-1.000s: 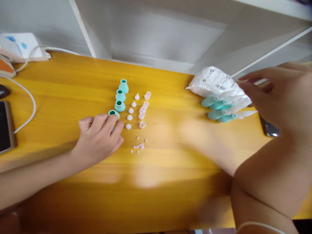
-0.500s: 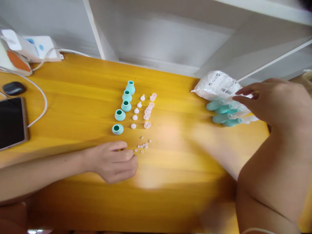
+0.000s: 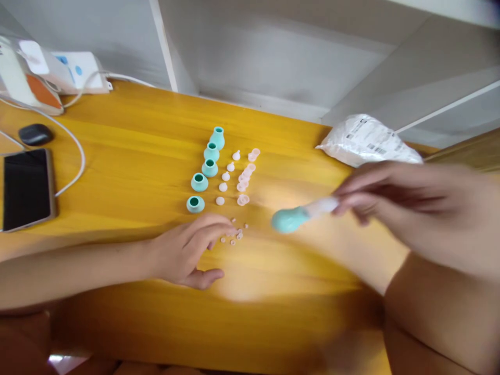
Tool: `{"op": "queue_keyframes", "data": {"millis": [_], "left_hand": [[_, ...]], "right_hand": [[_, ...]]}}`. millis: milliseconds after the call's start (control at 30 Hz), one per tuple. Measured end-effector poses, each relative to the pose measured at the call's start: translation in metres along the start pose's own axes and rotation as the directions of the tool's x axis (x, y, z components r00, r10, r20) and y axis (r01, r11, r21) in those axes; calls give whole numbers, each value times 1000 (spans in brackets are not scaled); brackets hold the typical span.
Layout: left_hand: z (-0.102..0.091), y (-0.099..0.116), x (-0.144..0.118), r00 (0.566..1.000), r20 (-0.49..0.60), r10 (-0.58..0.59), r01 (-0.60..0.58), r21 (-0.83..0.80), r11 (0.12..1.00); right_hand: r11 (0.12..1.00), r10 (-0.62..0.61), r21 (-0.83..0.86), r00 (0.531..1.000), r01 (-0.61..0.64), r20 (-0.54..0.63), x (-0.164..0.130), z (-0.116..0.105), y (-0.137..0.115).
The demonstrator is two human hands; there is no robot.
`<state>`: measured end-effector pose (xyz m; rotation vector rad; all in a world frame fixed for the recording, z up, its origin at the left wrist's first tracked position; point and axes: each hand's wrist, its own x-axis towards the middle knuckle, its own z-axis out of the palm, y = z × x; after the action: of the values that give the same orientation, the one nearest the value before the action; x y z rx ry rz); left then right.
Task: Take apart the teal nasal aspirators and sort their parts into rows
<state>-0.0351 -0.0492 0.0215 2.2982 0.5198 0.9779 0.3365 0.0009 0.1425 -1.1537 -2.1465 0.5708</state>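
My right hand (image 3: 402, 208) is closed on the whitish tip of a teal bulb syringe (image 3: 291, 219), which has a translucent neck. It hangs above the table, its rounded bulb pointing left. My left hand (image 3: 195, 250) is open, thumb and fingers apart, with fingertips at a cluster of tiny pale rings (image 3: 233, 242), some partly covered. Beyond the left hand stand several open-topped teal bulbs (image 3: 199, 182) in a slanted row. Beside them run a row of small white nozzle pieces (image 3: 223, 187) and a row of clear pinkish cup-like parts (image 3: 243, 199).
A white plastic parcel (image 3: 371, 140) with a printed label lies at the back right, by the grey partition (image 3: 258, 57). On the left are a phone (image 3: 27, 190), a black mouse-like object (image 3: 36, 135), a white cable (image 3: 83, 156) and a power strip (image 3: 84, 73).
My right hand has come from the teal pieces by the parcel toward the middle, now carrying a bulb syringe. My left hand has uncurled, its fingers reaching to the tiny rings.
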Motion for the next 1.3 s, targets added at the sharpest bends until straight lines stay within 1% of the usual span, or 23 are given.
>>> {"op": "queue_keyframes", "data": {"millis": [33, 67, 100, 133, 167, 200, 267, 300, 333, 367, 433, 467, 533, 633, 767, 867, 967, 1033, 1100, 1167, 1200, 1233, 1300], "left_hand": [[-1, 4, 2, 993, 29, -114, 115, -50, 992], [-3, 9, 4, 968, 96, -233, 244, -118, 963], [-4, 13, 7, 918, 223, -327, 371, -192, 909], [-5, 17, 9, 861, 332, -386, 476, -255, 842], [-5, 20, 11, 804, 427, -413, 558, -303, 773], [-5, 22, 12, 778, 466, -422, 606, -376, 701], [-2, 23, 13, 728, 533, -431, 684, -517, 516], [0, 23, 13, 707, 556, -437, 707, -572, 416], [2, 21, 12, 686, 578, -442, 723, -608, 327], [3, 20, 11, 670, 593, -447, 731, -632, 258], [5, 17, 10, 659, 602, -451, 730, -656, 193], [6, 16, 9, 659, 602, -452, 729, -659, 186], [7, 15, 7, 650, 613, -449, 738, -650, 181], [10, 14, 5, 627, 636, -451, 762, -622, 182], [11, 13, 4, 605, 646, -466, 783, -587, 203], [8, 13, 6, 559, 664, -497, 823, -516, 237], [5, 16, 9, 505, 633, -586, 861, -420, 288], [4, 18, 12, 509, 558, -656, 860, -354, 366], [3, 20, 14, 542, 480, -690, 840, -299, 452], [2, 22, 17, 567, 442, -695, 823, -271, 499], [1, 22, 18, 558, 452, -696, 829, -268, 490], [1, 23, 19, 535, 476, -698, 844, -273, 461], [-1, 23, 20, 461, 548, -698, 887, -281, 365]], "right_hand": [[976, 58, 202, 991, -83, 124, 1, 21, -13], [923, 107, 340, 970, -178, 217, 1, 43, -22], [865, 113, 445, 954, -232, 278, 0, 64, -27], [814, 101, 518, 942, -263, 318, -2, 83, -29], [779, 85, 569, 944, -263, 319, -5, 99, -27], [772, 65, 587, 949, -244, 309, -8, 111, -23], [846, -15, 525, 980, -94, 199, -13, 124, -12], [889, -97, 457, 986, 23, 139, -14, 127, -5], [914, -199, 376, 976, 150, 93, -15, 127, 0], [914, -308, 297, 949, 275, 69, -16, 127, 4], [870, -473, 195, 878, 452, 77, -16, 127, 8], [851, -515, 170, 853, 497, 84, -16, 127, 8], [833, -545, 157, 835, 530, 78, -17, 130, 6], [831, -541, 192, 839, 522, 57, -18, 133, 1], [828, -532, 263, 842, 496, 89, -20, 132, 0], [848, -497, 287, 857, 446, 137, -21, 134, 1], [873, -440, 317, 879, 371, 184, -23, 139, 3], [877, -439, 302, 881, 375, 179, -23, 144, 2], [883, -430, 282, 888, 376, 161, -24, 146, 1], [883, -432, 267, 890, 385, 146, -26, 146, 1], [876, -453, 253, 880, 411, 139, -27, 146, 2], [862, -488, 224, 863, 454, 131, -27, 145, 3], [830, -555, 162, 822, 534, 131, -28, 144, 5]]}}
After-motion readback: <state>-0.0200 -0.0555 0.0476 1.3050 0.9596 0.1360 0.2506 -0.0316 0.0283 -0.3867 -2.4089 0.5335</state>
